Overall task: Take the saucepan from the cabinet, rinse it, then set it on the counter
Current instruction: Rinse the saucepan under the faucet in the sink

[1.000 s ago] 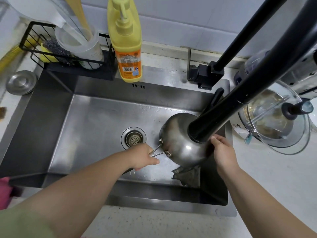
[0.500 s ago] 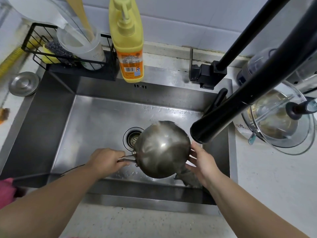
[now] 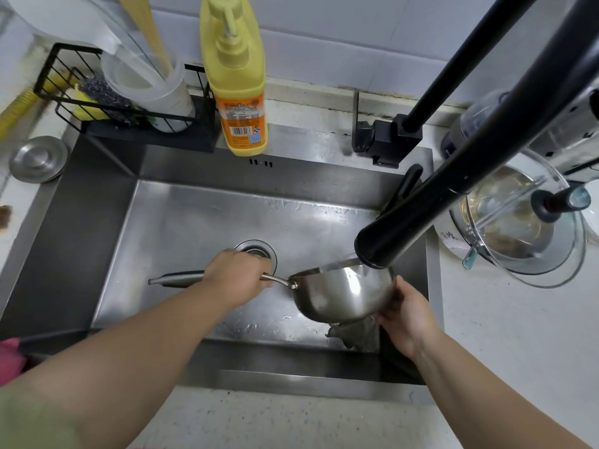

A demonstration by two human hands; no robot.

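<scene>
Crowding the held saucepan (image 3: 340,296): faucet spout (image 3: 389,241) above, rag (image 3: 355,333) beneath.

The saucepan (image 3: 340,294) is a small pan of shiny steel with a rounded bowl and a long, slim steel handle that runs out to the left. It is held off the sink (image 3: 181,228) floor over the right half of the basin, tipped so that its mouth faces up and away and its rounded outer wall faces the camera. Its far rim sits right under the black faucet (image 3: 389,241) head, and the metal shows bright reflections.
</scene>
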